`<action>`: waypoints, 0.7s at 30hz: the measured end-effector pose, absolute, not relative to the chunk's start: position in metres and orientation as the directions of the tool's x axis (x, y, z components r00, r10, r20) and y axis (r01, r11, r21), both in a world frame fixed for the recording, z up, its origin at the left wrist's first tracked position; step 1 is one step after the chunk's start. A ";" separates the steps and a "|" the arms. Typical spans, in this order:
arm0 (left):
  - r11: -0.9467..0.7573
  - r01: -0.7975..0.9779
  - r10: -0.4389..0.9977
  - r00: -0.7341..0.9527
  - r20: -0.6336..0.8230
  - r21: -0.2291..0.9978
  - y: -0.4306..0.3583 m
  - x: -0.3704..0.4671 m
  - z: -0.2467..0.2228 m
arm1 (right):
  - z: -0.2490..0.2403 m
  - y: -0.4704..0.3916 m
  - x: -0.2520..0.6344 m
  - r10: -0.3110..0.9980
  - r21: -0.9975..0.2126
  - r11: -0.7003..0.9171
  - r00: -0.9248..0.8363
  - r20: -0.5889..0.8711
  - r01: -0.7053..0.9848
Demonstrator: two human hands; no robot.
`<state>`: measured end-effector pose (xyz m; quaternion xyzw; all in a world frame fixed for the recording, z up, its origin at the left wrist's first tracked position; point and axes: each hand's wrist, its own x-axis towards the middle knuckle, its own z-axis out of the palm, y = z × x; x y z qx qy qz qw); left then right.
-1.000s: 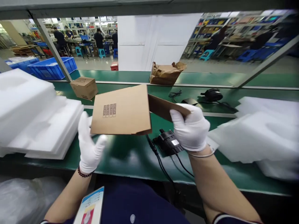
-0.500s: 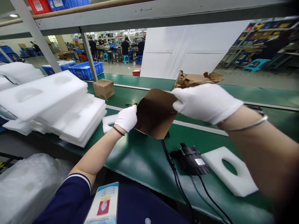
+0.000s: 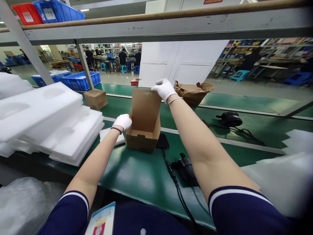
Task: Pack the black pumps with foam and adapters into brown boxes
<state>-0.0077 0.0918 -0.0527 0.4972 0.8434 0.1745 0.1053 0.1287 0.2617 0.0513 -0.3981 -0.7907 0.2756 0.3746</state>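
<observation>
An open cardboard box (image 3: 143, 143) stands upright on the green work surface, its lid raised at the back and its visible inside bare. My left hand (image 3: 123, 122), in a white glove, is closed against the box's left side, with fingertips partly hidden. My white-gloved right hand (image 3: 164, 88) holds the top right corner of the raised lid. To the right of the box lies a flat black device (image 3: 163, 141) with a cable. Nearer to me is a black cabled unit (image 3: 186, 169), partly covered by my right forearm. A white foam piece (image 3: 119, 139) lies behind my left wrist.
Stacked white foam blocks (image 3: 61, 130) fill the left side. A small closed carton (image 3: 96, 99) and crumpled brown paper (image 3: 193, 93) sit farther back. Another black unit (image 3: 230, 119) lies at the right. A shelf beam (image 3: 171, 27) crosses above. People sit in the background.
The cardboard has gone from a tilted panel in my hands to a box standing on the surface with its lid up. My right hand has moved left to the lid's top corner.
</observation>
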 end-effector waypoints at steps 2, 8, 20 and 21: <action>0.449 0.762 0.869 -0.494 -0.029 0.467 0.097 -0.011 -0.056 | 0.039 0.261 0.142 0.890 -0.707 0.454 -0.237 0.389 0.543; 0.385 0.634 0.886 -0.458 -0.075 0.670 0.105 -0.031 -0.076 | -0.040 0.229 0.189 0.862 -0.813 0.160 -0.481 -0.162 0.561; 0.429 0.742 0.865 -0.501 0.002 0.516 0.007 -0.043 -0.132 | -0.103 0.226 0.232 0.917 -0.735 0.072 -0.335 -0.218 0.674; 0.451 0.765 0.863 -0.505 -0.006 0.460 -0.004 -0.038 -0.139 | -0.112 0.218 0.232 0.921 -0.698 0.061 -0.310 -0.236 0.713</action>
